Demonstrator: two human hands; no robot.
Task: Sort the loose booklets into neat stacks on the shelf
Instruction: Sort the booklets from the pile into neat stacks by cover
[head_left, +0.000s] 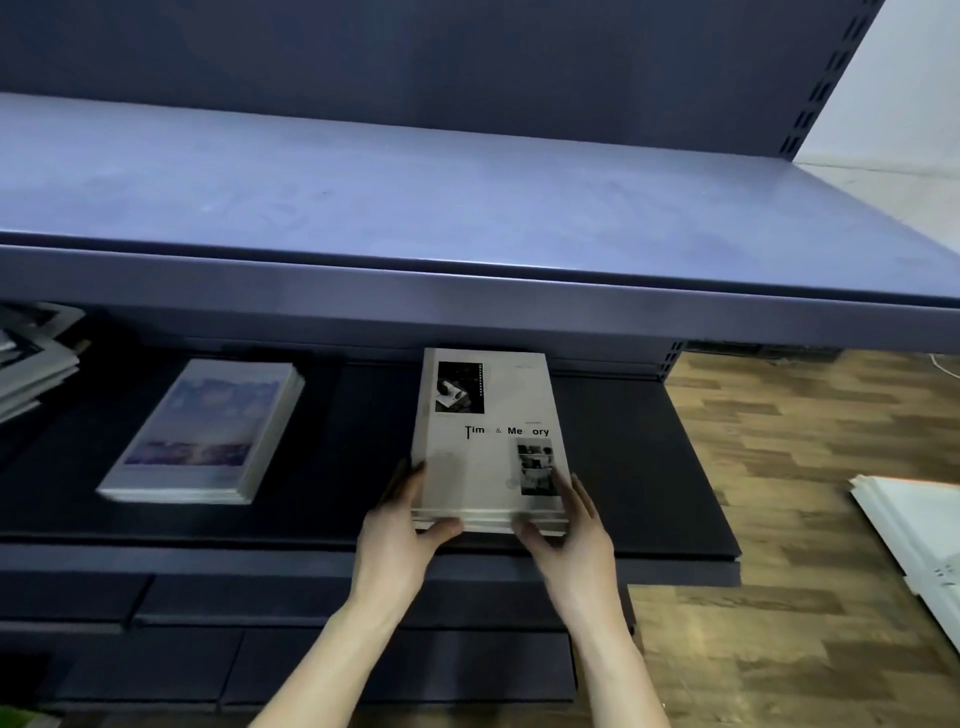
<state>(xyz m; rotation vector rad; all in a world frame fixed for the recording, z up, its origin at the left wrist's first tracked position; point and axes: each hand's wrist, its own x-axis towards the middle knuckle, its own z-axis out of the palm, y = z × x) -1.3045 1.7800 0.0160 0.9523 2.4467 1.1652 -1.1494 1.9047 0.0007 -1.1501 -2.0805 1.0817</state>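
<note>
While both hands are down at the near end of the "Time & Memory" stack (485, 441), neither one really grabs it: the left hand (402, 525) has straight fingers flat against the stack's left edge with the thumb on the front edge, and the right hand (569, 535) mirrors that on the right side, so they're basically open palms squaring it up. That stack sits flat on the dark lower shelf (332, 514), toward its right half. Well off to its left is a second stack with a purple sky cover (208, 431), lying slightly angled. Far left there's a messy pile of booklets (31, 358), partly cut off. Overhead is a blue-grey upper shelf (467, 208), and wood flooring (810, 467) shows on the right.
</note>
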